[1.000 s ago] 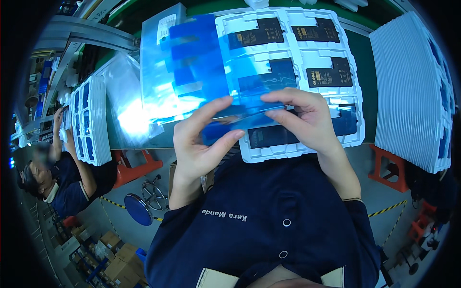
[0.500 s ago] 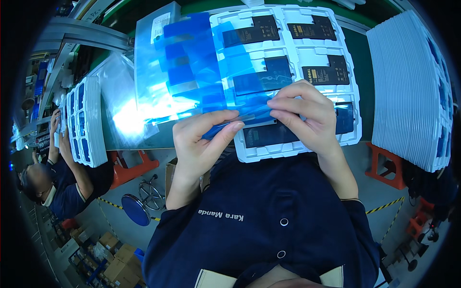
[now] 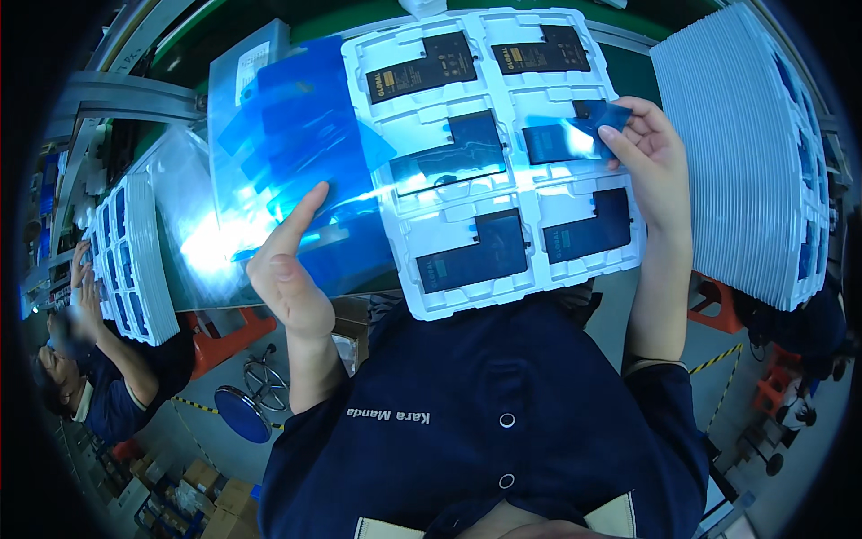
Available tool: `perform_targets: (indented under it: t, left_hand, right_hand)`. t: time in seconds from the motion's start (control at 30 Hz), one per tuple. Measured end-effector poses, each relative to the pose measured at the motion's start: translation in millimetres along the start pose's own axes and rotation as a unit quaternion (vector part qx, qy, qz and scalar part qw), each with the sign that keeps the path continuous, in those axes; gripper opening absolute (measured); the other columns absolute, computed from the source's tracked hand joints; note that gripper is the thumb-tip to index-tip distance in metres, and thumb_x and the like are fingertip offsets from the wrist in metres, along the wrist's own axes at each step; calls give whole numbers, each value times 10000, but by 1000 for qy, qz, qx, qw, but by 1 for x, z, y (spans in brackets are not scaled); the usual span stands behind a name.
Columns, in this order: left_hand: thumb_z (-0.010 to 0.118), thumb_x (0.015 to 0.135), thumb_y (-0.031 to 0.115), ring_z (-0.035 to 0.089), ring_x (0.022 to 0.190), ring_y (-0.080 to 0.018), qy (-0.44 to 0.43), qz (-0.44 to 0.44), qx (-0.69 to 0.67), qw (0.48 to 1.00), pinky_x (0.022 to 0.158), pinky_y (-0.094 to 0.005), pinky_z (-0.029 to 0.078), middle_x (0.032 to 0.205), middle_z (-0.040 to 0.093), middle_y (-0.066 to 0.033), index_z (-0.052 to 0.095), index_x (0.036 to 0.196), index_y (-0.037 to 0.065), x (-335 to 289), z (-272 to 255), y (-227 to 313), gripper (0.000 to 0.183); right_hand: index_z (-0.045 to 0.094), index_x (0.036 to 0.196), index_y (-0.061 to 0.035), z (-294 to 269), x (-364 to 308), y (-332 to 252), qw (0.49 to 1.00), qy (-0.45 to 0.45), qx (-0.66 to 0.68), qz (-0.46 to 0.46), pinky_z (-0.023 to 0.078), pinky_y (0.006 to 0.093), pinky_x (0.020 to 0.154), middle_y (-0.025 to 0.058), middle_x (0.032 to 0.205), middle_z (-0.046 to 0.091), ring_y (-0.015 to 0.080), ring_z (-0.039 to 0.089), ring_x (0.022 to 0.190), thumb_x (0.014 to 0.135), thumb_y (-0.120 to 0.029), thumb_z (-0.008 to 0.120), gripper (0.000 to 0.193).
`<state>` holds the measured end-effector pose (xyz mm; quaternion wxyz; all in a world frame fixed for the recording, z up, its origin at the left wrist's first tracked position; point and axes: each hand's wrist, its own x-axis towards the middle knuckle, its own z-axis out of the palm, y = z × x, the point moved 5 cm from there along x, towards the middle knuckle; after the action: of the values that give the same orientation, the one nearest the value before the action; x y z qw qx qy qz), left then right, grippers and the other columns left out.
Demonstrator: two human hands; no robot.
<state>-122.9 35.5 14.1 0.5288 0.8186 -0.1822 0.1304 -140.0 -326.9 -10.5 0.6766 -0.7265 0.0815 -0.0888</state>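
My right hand (image 3: 654,153) pinches the corner of a blue transparent film (image 3: 575,142) between thumb and fingers. The film lies over the battery in the middle right compartment of a white plastic tray (image 3: 512,97). Flat black L-shaped batteries fill the tray; the far left battery (image 3: 422,70) and far right battery (image 3: 540,52) show plain print, while the near ones look bluish and duller. My left hand (image 3: 292,278) has its index finger stretched out over a pile of blue film sheets (image 3: 301,135), thumb raised, the other fingers partly hidden.
A tall stack of white trays (image 3: 718,153) stands on the right, and a smaller tray stack (image 3: 135,260) on the left. Beside it a co-worker's hands (image 3: 85,287) touch that stack. Clear plastic sheets (image 3: 193,198) lie under glaring light. A blue stool (image 3: 242,413) stands below.
My hands have parted from their meeting over the tray. The right went right and away with a film, now over the middle right battery; the left moved left to the film pile.
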Motion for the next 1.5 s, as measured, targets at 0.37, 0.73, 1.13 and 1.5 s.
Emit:
perform_targets:
  t: [0.37,0.73,1.13,1.5]
  left_hand:
    - [169,972,508,633,986,-300,-11,-55,3,998,853,-340,487,1029,642,-240,586,1097,-133,3,6,0,775]
    - [173,972,511,651,898,-279,6,-41,-13,999,770,-332,532,979,653,-219,603,1092,-115,5,9,0,769]
    - [182,985,466,653,886,-278,4,-31,-6,999,749,-328,538,961,655,-223,595,1091,-127,6,12,3,730]
    - [530,897,24,678,789,-238,34,-72,-13,997,710,-277,524,944,666,-174,619,1070,-88,1,12,10,225]
  right_hand:
    - [586,1072,38,-11,9,10,998,14,-60,6,505,172,633,70,854,672,66,633,735,784,19,672,301]
    - [605,1036,40,-13,11,12,998,11,-55,19,526,192,667,76,829,673,84,644,726,775,13,679,272]
    - [613,1023,27,-14,11,15,997,9,-81,7,522,195,652,70,815,672,77,640,712,780,5,676,251]
    - [602,1058,15,-11,10,23,983,26,-180,-16,506,190,647,49,832,646,75,623,721,765,-5,684,305]
